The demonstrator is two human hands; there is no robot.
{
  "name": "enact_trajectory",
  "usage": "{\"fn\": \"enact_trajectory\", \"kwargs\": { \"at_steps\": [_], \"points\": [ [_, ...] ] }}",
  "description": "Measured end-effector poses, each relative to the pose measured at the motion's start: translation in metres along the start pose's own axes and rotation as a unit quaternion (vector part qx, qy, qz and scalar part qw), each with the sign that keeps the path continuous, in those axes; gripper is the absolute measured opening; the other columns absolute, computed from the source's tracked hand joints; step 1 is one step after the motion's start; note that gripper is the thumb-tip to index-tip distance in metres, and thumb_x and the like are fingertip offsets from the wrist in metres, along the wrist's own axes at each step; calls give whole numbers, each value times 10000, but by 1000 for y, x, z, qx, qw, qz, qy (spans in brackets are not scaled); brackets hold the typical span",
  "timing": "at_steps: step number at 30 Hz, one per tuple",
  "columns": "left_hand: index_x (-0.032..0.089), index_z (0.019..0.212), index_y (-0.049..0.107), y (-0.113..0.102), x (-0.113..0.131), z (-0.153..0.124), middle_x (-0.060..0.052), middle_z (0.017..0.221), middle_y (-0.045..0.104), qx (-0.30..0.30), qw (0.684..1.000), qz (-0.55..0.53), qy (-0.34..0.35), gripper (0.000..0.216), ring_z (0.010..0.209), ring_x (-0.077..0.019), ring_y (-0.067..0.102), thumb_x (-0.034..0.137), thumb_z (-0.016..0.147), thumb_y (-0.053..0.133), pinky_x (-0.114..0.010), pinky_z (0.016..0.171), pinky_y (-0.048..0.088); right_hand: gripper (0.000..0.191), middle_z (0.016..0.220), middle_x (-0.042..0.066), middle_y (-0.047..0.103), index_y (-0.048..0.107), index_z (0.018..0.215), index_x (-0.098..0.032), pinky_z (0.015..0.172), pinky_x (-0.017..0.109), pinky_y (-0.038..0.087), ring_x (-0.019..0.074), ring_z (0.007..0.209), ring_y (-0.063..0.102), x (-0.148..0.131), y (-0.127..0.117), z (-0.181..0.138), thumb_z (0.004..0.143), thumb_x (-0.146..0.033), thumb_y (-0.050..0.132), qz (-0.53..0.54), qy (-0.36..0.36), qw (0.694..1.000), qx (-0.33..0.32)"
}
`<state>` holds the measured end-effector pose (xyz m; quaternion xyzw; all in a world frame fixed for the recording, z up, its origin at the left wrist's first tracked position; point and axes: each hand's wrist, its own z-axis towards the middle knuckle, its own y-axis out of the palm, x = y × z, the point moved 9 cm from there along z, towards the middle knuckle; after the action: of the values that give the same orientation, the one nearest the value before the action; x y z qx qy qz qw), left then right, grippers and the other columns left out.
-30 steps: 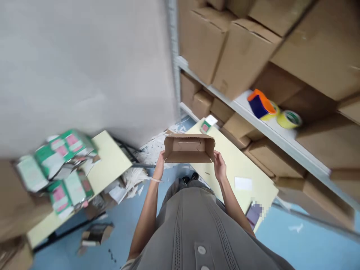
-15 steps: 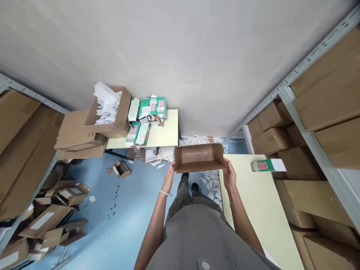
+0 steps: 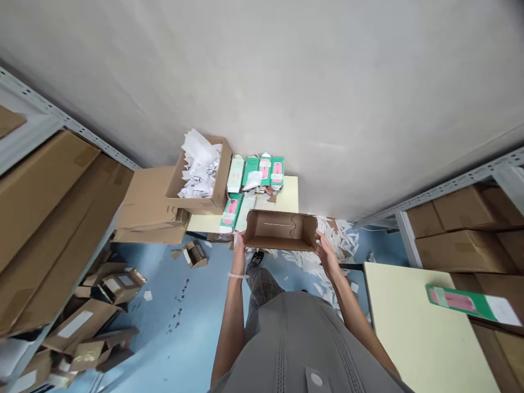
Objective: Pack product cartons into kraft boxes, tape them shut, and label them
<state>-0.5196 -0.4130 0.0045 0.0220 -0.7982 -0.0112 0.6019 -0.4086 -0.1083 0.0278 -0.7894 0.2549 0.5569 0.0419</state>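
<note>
Between my two hands I hold an open brown cardboard box, its inside facing me and nothing visible in it. My left hand grips the box's left end, fingers partly hidden behind it. At the right end, my right hand is closed on the cardboard. Just beyond the box, several green and pink packages lie on a pale yellow table. Beside them stands a carton filled with white paper scraps.
Flattened cardboard lies left of the carton. A second yellow table at right bears one green and pink package. Shelves of brown boxes stand on both sides. Paper strips and discarded boxes litter the blue floor.
My body and view have turned left, and I have stepped toward the table with the packages. The box in my hands is now close to that table; the right table is farther away.
</note>
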Motion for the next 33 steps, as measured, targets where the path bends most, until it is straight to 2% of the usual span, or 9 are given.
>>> {"fn": "enact_trajectory", "kwargs": {
  "at_steps": [3,7,11,15,19,21,25,27,33],
  "points": [
    [218,1171,587,-34,32,55,-91,1273,599,-32,998,38,25,547,1268,-257,500,647,885,403,-419,1102,374,511,1273,6,620,620,1198,-336,951,380,484,239,1246,520,-4,72,38,783,-634,591,18,-11,1000,4],
    [228,1238,567,-59,66,109,-91,1344,561,-95,989,97,54,545,1295,-252,480,611,923,339,-421,1101,375,504,1341,-21,580,601,1196,-369,912,378,514,231,1216,548,1,126,69,789,-663,559,17,-2,997,70],
    [211,1193,608,-72,76,133,-97,1243,633,-128,975,175,39,467,1213,-258,549,524,930,380,-414,1066,405,577,1409,6,531,598,1200,-352,874,396,528,265,1189,574,19,142,78,778,-736,509,11,34,994,103],
    [231,1087,662,-83,105,134,-96,1139,675,-134,933,321,91,336,1096,-279,608,423,919,443,-420,977,460,552,1393,31,541,612,1168,-331,888,415,522,283,1222,547,40,144,71,751,-692,596,-15,90,987,135],
    [216,1103,647,-102,155,160,-101,1143,657,-77,908,373,174,334,1110,-250,593,360,949,387,-390,1001,444,548,1401,42,526,610,1158,-329,896,415,531,288,1261,516,52,150,62,695,-602,715,-22,136,976,170],
    [202,1183,609,-113,166,191,-129,1251,595,-33,889,425,166,340,1204,-267,536,329,935,415,-425,1052,400,542,1386,48,539,614,1145,-320,899,407,534,286,1266,512,54,156,62,681,-570,741,-22,139,976,167],
    [250,1342,500,-125,138,253,-183,1538,294,-25,831,555,-9,650,1427,-423,209,481,759,669,-648,1058,279,476,1338,55,576,638,1095,-307,887,402,541,282,1245,532,52,163,68,689,-535,738,-23,136,981,139],
    [261,1313,527,-124,119,267,-199,1558,241,-38,825,557,-84,755,1424,-468,176,554,650,740,-686,1015,292,451,1319,54,589,642,1088,-309,878,407,545,279,1222,549,49,164,73,699,-522,727,-27,134,982,132],
    [167,997,668,-119,105,273,-200,1259,563,-33,847,526,-74,364,1183,-386,548,367,703,744,-554,978,397,400,1229,53,637,639,1055,-304,881,428,533,273,1144,587,52,162,80,716,-504,710,-15,143,979,146]
  ]
}}
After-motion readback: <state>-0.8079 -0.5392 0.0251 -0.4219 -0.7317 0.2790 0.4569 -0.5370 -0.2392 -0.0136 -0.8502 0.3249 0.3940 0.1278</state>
